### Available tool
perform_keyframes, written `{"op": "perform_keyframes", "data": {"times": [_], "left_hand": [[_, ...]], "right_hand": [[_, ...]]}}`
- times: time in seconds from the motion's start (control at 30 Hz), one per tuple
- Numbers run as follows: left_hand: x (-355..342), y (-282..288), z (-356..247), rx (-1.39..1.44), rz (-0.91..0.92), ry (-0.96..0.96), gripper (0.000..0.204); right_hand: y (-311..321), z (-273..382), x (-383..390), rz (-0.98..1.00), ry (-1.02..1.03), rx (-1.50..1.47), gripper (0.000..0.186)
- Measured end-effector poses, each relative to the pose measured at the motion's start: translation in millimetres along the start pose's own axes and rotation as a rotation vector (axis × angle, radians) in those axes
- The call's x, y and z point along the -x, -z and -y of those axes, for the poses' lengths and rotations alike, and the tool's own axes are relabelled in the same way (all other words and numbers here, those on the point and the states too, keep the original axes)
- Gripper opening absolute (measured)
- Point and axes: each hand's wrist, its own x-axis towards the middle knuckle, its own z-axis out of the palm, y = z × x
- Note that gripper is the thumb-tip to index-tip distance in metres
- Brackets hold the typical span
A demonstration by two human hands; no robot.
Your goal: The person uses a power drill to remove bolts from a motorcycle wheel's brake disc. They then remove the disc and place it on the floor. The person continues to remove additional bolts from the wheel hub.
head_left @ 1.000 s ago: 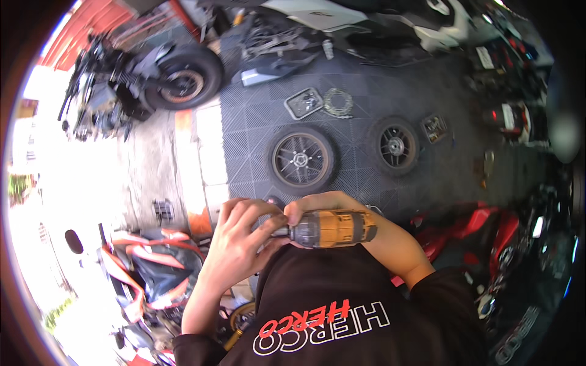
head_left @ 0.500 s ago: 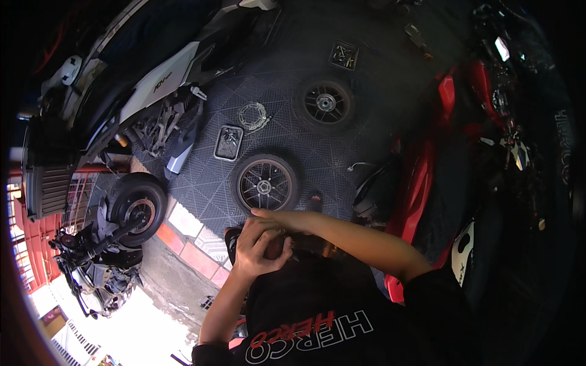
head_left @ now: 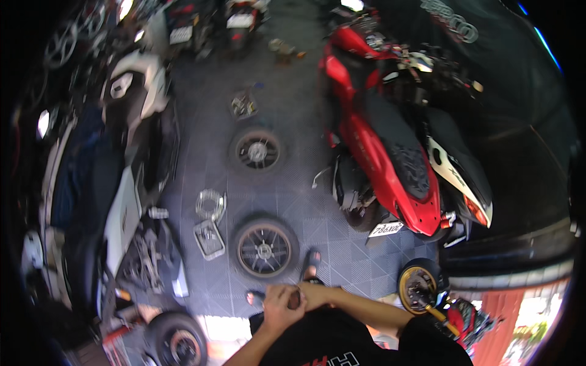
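Note:
My left hand (head_left: 282, 309) and my right hand (head_left: 315, 295) meet in front of my dark shirt, close together. The left fingers are curled beside a small reddish-brown patch (head_left: 295, 299), which I cannot make out. My right hand lies against the left, and its fingers are mostly hidden behind it. Just beyond them, a spoked wheel with a black tire (head_left: 267, 249) lies flat on the floor. One of my sandalled feet (head_left: 311, 262) stands to the right of that wheel.
A second wheel (head_left: 257, 151) lies farther off, with a parts tray (head_left: 243, 105) beyond it. Left of the near wheel are a metal tray (head_left: 209, 240) and a ring-shaped part (head_left: 210, 205). A white motorcycle (head_left: 122, 213) stands left, a red one (head_left: 381, 152) right.
My view has swung to the right and up, bringing more of the red motorcycle and the far floor in. My hands stay together and now appear lower in the picture.

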Motion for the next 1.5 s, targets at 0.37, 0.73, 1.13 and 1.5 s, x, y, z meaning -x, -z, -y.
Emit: {"op": "perform_keyframes", "data": {"times": [0.37, 0.73, 1.13, 1.5], "left_hand": [[-15.2, -10.9, -40.2, 0.031, 0.379, -0.098, 0.025], [14.7, 65.9, 99.3, -0.113, 0.834, -0.001, 0.031], [118.0, 33.4, 357.4, -0.258, 1.066, 0.590, 0.033], [189.5, -264.8, 685.4, -0.122, 0.587, 0.717, 0.017]], "right_hand": [[-72.1, -82.5, 35.4, -0.608, -0.104, 0.079, 0.050], [-119.1, -76.4, 23.4, -0.680, -0.770, 0.087, 0.076], [-156.7, -213.9, -55.9, -0.870, -0.618, -0.090, 0.079], [-140.9, -556.9, -257.6, -1.052, -0.295, -0.476, 0.037]]}}
